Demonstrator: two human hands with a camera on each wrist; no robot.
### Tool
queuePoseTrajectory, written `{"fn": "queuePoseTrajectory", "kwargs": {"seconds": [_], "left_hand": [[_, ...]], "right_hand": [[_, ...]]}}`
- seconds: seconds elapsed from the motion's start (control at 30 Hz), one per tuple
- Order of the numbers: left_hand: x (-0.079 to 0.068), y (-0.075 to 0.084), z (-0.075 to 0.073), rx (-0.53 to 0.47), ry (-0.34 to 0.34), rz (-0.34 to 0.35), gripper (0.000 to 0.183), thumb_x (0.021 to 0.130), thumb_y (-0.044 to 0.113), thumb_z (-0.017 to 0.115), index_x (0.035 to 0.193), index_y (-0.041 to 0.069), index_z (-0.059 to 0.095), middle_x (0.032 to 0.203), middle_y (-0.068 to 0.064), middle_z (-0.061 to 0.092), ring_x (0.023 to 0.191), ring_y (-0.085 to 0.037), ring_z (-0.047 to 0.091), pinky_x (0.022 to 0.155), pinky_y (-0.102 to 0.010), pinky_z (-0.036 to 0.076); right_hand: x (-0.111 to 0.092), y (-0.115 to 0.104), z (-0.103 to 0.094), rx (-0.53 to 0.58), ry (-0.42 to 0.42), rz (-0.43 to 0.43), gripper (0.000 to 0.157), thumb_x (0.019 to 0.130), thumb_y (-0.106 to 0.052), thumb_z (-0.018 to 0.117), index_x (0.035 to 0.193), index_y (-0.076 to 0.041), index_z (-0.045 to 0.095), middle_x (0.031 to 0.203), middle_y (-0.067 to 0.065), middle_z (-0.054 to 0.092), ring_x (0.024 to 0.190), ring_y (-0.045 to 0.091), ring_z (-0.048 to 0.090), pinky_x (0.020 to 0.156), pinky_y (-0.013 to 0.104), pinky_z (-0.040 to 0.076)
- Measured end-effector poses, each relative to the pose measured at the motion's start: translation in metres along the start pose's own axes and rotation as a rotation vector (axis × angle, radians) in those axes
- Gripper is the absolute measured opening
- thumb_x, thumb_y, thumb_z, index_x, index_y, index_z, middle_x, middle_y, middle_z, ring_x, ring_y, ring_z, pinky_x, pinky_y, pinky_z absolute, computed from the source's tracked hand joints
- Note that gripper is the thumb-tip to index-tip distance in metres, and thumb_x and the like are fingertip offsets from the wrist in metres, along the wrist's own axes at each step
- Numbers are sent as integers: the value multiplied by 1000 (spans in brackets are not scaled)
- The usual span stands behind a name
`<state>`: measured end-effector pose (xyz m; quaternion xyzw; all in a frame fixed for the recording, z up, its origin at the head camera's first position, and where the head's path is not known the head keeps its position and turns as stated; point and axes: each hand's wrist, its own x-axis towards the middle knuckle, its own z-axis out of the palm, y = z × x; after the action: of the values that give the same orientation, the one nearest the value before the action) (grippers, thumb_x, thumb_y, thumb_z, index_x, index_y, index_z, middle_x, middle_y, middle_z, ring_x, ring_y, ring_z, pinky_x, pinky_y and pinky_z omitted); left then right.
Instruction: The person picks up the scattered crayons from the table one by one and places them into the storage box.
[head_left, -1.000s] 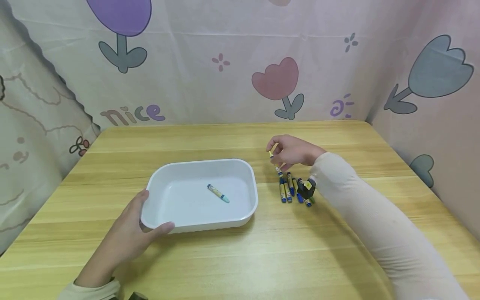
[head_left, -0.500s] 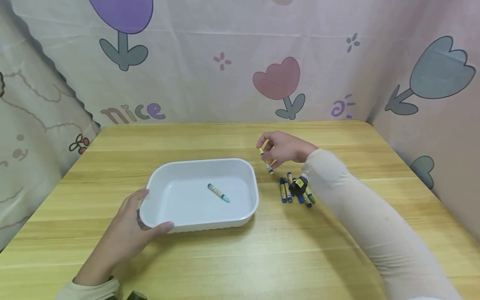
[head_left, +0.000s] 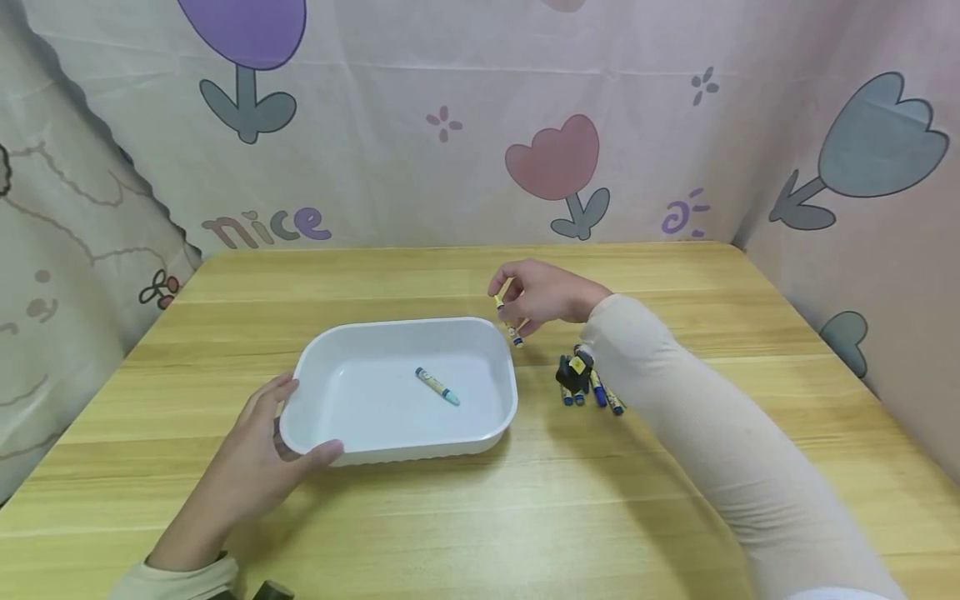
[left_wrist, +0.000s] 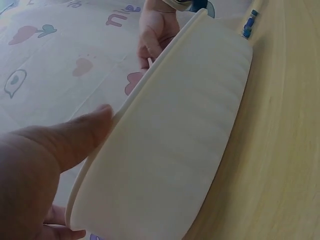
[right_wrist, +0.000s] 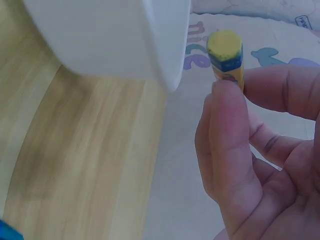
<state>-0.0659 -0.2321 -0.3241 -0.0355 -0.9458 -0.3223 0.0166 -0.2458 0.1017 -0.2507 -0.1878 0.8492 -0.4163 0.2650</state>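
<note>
My right hand [head_left: 546, 292] pinches a yellow crayon [head_left: 513, 335] between thumb and fingers, just beyond the back right corner of a white plastic basin [head_left: 420, 451]. Close up in the right wrist view, the flat yellow tip of that crayon [right_wrist: 225, 47] points up beside the basin's wall. A light green-tipped crayon [head_left: 437, 387] lies inside the basin. At the front left corner, my left hand [head_left: 251, 467] grips the basin, thumb on the near rim and fingers at the left side. In the left wrist view the thumb [left_wrist: 85, 135] presses against the rim.
Several crayons [head_left: 598, 390] with blue ends lie in a loose group right of the basin, partly hidden under my right wrist and its black camera [head_left: 575, 372]. The wooden table [head_left: 465, 533] ends at a printed curtain [head_left: 390, 167] behind and at both sides.
My right hand has lifted the yellow crayon away from the group and carried it left, toward the basin's back right corner. The left hand and the basin have stayed in place.
</note>
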Motion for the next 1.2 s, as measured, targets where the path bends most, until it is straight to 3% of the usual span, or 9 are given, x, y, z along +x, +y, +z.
{"fn": "queuePoseTrajectory", "kwargs": {"seconds": [0.13, 0.57, 0.93, 1.2], "left_hand": [[1, 0, 1, -12, 12, -10, 96, 87, 43, 70, 149, -8, 18, 154, -28, 17, 130, -55, 29, 97, -72, 30], [1, 2, -1, -9, 5, -35, 98, 85, 50, 71, 152, -1, 20, 157, -24, 15, 131, -54, 31, 95, -72, 32], [3, 0, -1, 25, 14, -11, 101, 85, 51, 70, 152, -3, 18, 154, -26, 18, 129, -54, 31, 94, -73, 32], [3, 0, -1, 27, 10, -12, 102, 85, 51, 70, 152, -4, 17, 154, -26, 18, 129, -53, 32, 95, -73, 32]], "right_hand": [[3, -6, 4, -11, -9, -4, 34, 90, -3, 63, 122, -5, 50, 105, 19, 54, 84, 29, 65, 77, 41, 58], [12, -26, 19, -44, -51, -29, 32, 91, -2, 62, 122, -6, 52, 107, 18, 59, 84, 28, 67, 71, 34, 59], [26, -39, 36, -80, -85, -21, 31, 91, -4, 65, 120, -7, 54, 106, 15, 59, 84, 27, 65, 70, 33, 59], [38, -46, 50, -84, -155, -15, 35, 90, -1, 64, 124, -3, 54, 105, 15, 58, 84, 26, 63, 69, 32, 59]]}}
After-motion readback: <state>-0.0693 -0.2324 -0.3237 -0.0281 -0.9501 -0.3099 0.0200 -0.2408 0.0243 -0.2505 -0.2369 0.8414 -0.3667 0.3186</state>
